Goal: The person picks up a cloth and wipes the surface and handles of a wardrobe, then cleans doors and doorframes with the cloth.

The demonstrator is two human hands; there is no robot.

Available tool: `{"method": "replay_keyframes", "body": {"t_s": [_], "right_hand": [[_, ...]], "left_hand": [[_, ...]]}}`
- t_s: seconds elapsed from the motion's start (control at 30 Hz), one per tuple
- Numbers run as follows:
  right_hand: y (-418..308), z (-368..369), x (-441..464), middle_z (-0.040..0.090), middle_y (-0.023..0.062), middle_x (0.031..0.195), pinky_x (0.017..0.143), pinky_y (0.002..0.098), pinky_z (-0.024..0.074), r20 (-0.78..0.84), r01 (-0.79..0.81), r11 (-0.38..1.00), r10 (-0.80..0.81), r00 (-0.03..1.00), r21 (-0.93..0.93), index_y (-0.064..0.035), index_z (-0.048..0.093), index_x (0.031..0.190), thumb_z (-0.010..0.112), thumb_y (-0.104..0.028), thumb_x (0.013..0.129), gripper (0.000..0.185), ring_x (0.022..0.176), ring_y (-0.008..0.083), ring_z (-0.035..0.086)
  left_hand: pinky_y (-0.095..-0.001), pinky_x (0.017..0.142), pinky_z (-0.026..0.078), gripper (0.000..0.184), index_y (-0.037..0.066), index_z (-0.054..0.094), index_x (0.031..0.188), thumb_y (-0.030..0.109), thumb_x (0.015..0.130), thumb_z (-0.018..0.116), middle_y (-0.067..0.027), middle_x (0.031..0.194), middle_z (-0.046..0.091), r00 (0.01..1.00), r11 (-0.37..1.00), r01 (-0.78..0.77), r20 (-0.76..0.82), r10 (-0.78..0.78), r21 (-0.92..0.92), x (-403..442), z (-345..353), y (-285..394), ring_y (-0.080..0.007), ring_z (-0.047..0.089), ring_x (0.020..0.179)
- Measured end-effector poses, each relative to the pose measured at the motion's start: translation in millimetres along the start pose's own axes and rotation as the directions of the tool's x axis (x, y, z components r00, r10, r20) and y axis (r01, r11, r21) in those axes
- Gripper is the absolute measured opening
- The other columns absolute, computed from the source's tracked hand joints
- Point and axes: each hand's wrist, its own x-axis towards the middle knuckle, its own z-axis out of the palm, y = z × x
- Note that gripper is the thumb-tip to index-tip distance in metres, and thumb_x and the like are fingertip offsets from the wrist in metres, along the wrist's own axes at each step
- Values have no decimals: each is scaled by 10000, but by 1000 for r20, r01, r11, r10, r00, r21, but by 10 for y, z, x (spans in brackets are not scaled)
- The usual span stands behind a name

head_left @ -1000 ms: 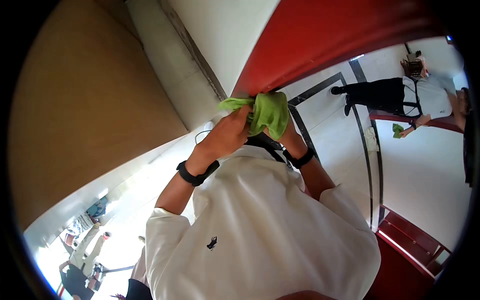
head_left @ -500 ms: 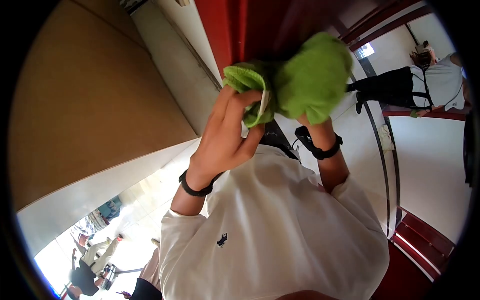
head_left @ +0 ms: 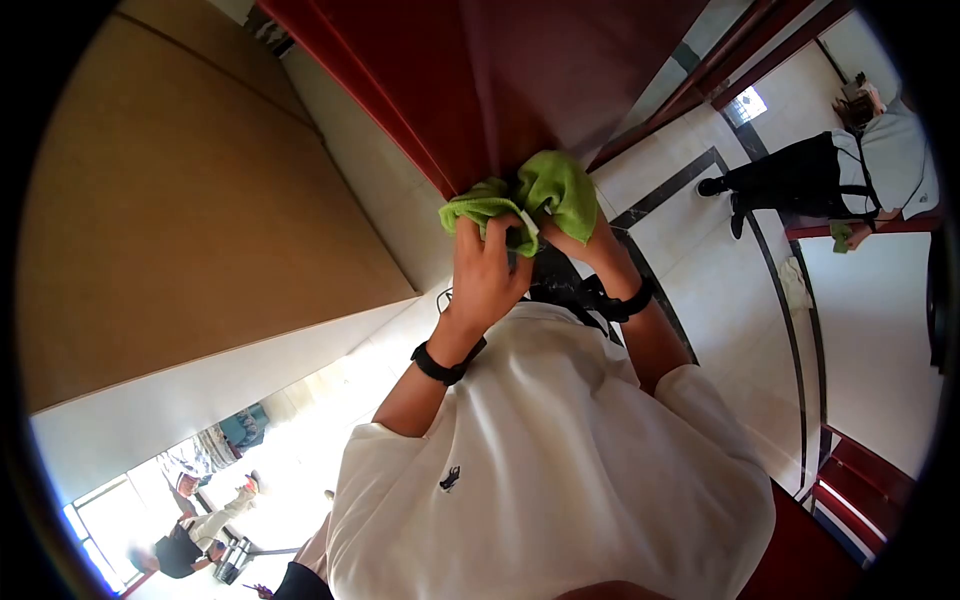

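My left hand [head_left: 485,275] is closed on a bunched green cloth [head_left: 485,205] with a small white tag at its edge. Beside it, my right hand [head_left: 588,242] grips green cloth too; its fingers are mostly hidden under the folds. Whether the two bunches are one cloth or two, I cannot tell. Both bunches are at the near end of a glossy dark red panel [head_left: 570,75], seemingly touching it. Black bands circle both of my wrists.
A large brown board [head_left: 200,220] with a pale edge stands on the left. At the right, a person [head_left: 800,170] in black trousers holds a green cloth. Another person [head_left: 180,550] is far off at lower left. Red furniture [head_left: 865,485] stands at lower right.
The right-hand bunch has come down and closer to my body, and it looks less spread out. My left hand is slightly lower. More of the red panel shows now.
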Motion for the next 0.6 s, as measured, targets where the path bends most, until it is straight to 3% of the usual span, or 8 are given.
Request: {"method": "replay_keyframes", "body": {"t_s": [0.13,0.23,0.27,0.3,0.33,0.37,0.43,0.6], "right_hand": [[55,-14,1,621,104,1126,892,375,475,37,-48,994,45,998,97,-57,587,1128,703,-123,769,383,1011,276,603],[-164,-301,150,617,93,1159,939,376,467,-46,184,983,-184,982,-14,-83,589,1160,711,-151,770,414,1063,260,585],[-190,-465,271,612,84,1181,951,389,461,-82,423,899,-433,898,-109,-93,582,1190,735,-222,760,474,1085,251,576],[-238,-667,423,610,88,1182,952,390,460,-122,490,854,-513,850,-175,-90,582,1188,734,-227,762,473,1088,254,574],[-284,-849,620,609,92,1183,952,392,459,-170,483,844,-524,835,-232,-86,582,1187,733,-232,763,473,1092,258,572],[-333,-1047,868,607,95,1185,952,394,457,-236,443,852,-508,828,-281,-83,582,1185,732,-238,764,473,1095,262,570],[-363,-1245,1134,603,102,1188,953,397,455,-295,391,864,-482,825,-317,-77,582,1183,730,-248,767,473,1101,269,566],[77,-1068,1461,595,120,1195,955,406,448,-293,337,883,-434,852,-328,-61,581,1176,724,-273,773,477,1118,287,555]], "left_hand": [[-409,722,478,361,32,537,1071,9,730,653,-209,980,508,993,993,-85,-92,77,-81,141,-132,-11,-377,547,867],[-395,749,492,373,41,551,1084,23,721,637,-203,994,562,987,991,-80,-149,64,-104,448,-504,179,-364,586,877],[-389,790,499,440,42,555,1126,59,695,647,-198,1009,599,957,977,-210,-197,214,42,582,-696,239,-363,616,899],[-402,800,502,501,24,551,1176,114,696,666,-202,1045,601,924,945,-273,-223,310,182,693,-905,271,-359,617,926],[-412,813,500,533,-3,552,1193,173,708,687,-164,1043,621,758,904,-408,-504,414,128,912,-920,213,-326,613,922],[-412,813,500,533,-3,552,1193,173,708,687,-164,1043,621,778,915,-386,-492,390,116,1184,-1144,220,-326,613,922],[-337,826,540,476,-72,465,1237,-132,781,588,-210,1170,588,726,755,-653,-335,601,-60,1619,-1671,274,-262,620,972],[-324,865,504,498,-62,469,1245,-126,771,606,-182,1167,585,818,810,-560,-268,509,-171,1866,-1054,169,-247,608,986]]}}
